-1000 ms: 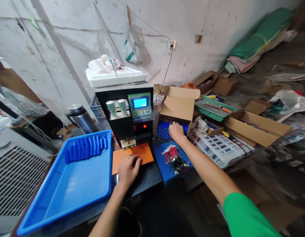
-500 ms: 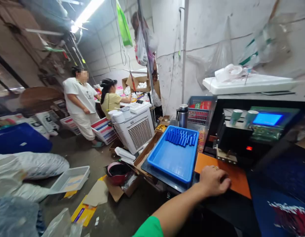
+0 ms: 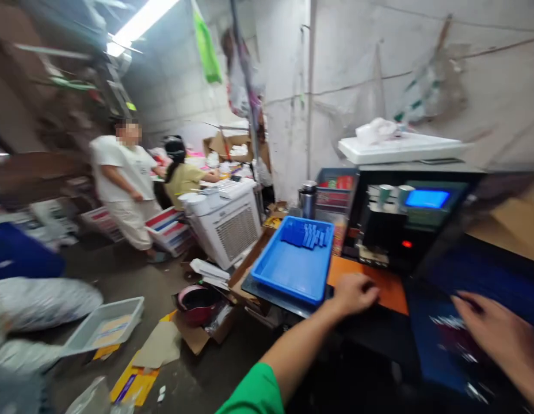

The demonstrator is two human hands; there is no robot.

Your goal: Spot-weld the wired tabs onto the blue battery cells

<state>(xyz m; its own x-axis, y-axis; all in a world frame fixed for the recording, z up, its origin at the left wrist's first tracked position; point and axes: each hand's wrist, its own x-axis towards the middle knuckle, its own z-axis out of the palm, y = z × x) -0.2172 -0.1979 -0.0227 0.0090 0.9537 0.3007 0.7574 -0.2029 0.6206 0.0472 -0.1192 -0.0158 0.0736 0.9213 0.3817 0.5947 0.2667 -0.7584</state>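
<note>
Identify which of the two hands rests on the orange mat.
The left hand, lying on the orange mat; the right hand hovers blurred over the blue pad.

A green short sleeve (image 3: 254, 397) covers the upper left arm; forearms bare.

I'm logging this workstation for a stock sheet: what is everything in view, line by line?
Blue tray: one, blue, bench left of the machine.
Blue cells: one row, count unclear, far end of the tray.
Orange mat: one, under the machine's front.
Machine: one, black, lit blue screen.
Flask: one, steel, behind the tray.
Air cooler: one, white, floor.
People: two, background left.
Left hand: resting on the mat.
Right hand: blurred, over a blue sheet.
</note>
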